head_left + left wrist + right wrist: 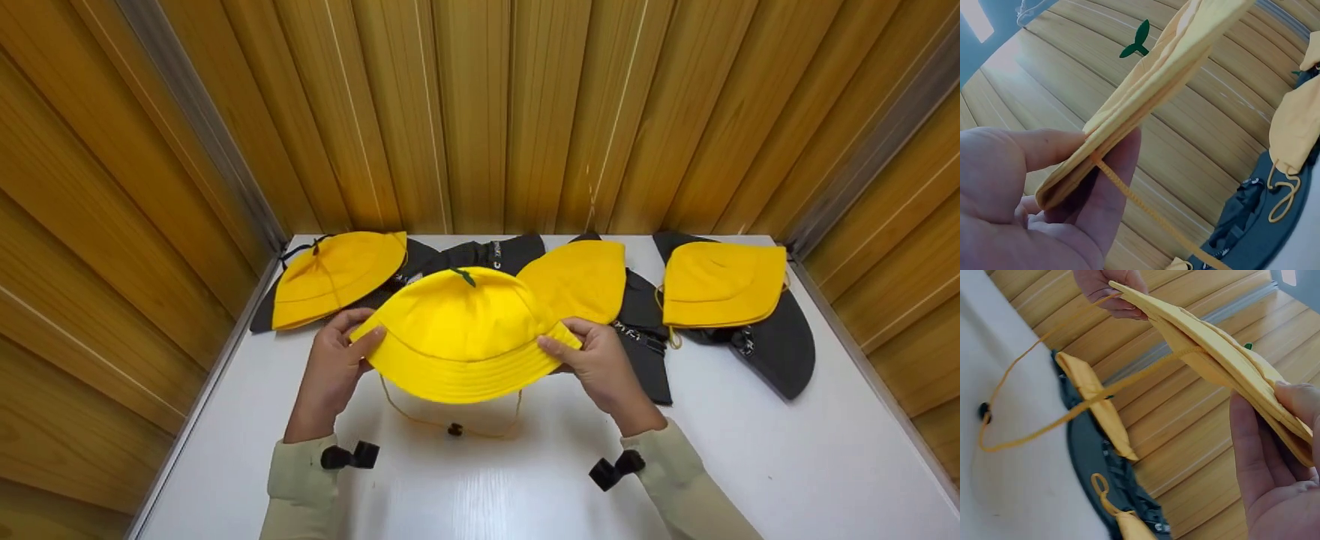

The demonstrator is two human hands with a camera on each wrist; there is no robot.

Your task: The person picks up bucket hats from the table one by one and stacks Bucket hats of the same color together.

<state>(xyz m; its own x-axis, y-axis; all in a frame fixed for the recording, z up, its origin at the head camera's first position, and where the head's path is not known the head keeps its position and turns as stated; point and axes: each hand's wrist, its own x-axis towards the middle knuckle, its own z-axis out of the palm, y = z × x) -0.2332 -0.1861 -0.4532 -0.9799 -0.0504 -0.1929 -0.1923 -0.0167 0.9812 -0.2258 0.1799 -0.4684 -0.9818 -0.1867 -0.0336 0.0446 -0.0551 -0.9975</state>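
Head: left hand (334, 360) and right hand (600, 364) each pinch the brim of a yellow hat (461, 337), held flat above the table (750, 465); cord (450, 429) dangles. Yellow and dark hats (772, 341) lie behind.
Left wrist: thumb and fingers (1109, 185) clamp the folded brim.
Right wrist: same pinch, cord looping down to the table.

White table (750, 465); yellow hats (720, 283) atop dark hats (780, 345).
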